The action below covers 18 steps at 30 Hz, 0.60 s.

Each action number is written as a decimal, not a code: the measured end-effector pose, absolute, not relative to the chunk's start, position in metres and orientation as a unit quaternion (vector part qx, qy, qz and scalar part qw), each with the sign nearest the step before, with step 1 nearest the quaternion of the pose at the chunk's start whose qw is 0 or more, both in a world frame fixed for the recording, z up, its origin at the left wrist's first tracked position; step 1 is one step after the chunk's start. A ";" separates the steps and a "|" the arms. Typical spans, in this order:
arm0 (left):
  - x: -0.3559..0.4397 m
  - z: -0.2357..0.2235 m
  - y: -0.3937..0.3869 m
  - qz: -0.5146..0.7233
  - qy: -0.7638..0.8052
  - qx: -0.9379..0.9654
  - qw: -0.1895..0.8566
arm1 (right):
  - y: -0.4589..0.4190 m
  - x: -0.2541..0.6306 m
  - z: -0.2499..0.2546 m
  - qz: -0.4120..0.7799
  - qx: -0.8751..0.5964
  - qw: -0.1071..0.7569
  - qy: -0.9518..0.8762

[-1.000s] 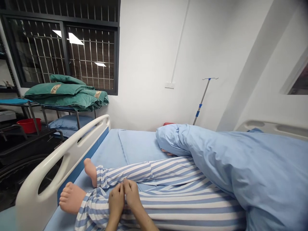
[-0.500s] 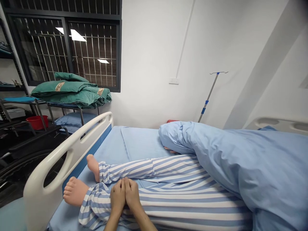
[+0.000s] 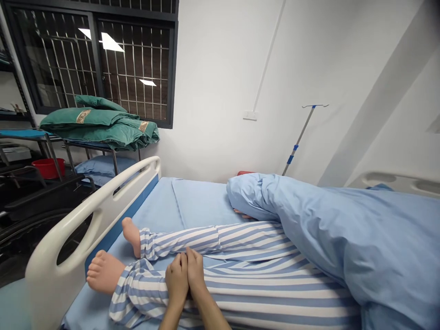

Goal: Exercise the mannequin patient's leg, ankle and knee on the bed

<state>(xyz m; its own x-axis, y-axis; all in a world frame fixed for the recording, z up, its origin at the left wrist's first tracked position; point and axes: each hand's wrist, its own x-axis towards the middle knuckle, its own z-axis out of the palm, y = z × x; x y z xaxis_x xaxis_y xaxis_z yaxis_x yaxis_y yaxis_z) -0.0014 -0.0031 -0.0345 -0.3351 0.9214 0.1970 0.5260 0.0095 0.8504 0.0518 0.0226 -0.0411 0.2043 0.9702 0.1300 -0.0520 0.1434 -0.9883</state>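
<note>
My left hand [image 3: 177, 277] and my right hand [image 3: 195, 270] are pressed side by side over the near lower leg, both with fingers curled under. The fingertips are hidden, so whether they grip any cloth does not show. Below them are blue-and-white striped trousers [image 3: 261, 293] on a figure lying on the bed. Its smooth, doll-like near foot [image 3: 105, 272] and far foot [image 3: 131, 236] stick out of the trouser legs to the left of my hands. A light blue quilt [image 3: 319, 220] covers the body from the thighs up, and some fingertips show under its edge.
The bed's white footboard [image 3: 65, 229] rises at the left, with a wheelchair [image 3: 37, 206] beyond it. Folded green quilts [image 3: 103, 128] lie on a rack under the window. Behind the bed stands a drip pole [image 3: 299, 140]. Pale blue sheet [image 3: 195, 201] stretches beyond the legs.
My two hands, still together, have shifted slightly right along the leg, toward the quilt. The view has turned a little; legs and quilt lie as before.
</note>
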 end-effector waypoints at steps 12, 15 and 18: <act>-0.002 -0.036 -0.007 0.366 0.708 0.582 0.157 | 0.007 0.070 -0.011 0.334 -0.502 0.542 -0.585; -0.001 -0.036 -0.007 0.358 0.712 0.585 0.150 | 0.003 0.074 -0.017 0.317 -0.501 0.543 -0.595; -0.001 -0.037 -0.008 0.370 0.712 0.579 0.146 | 0.003 0.073 -0.030 0.320 -0.503 0.541 -0.592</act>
<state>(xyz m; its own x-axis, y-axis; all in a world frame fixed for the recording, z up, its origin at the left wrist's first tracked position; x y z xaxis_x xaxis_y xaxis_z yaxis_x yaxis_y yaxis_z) -0.0009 -0.0076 -0.0369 -0.2863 0.9326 0.2199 0.7162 0.0558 0.6957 0.0727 0.0026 -0.0300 0.0926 0.9434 0.3185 0.2498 0.2876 -0.9246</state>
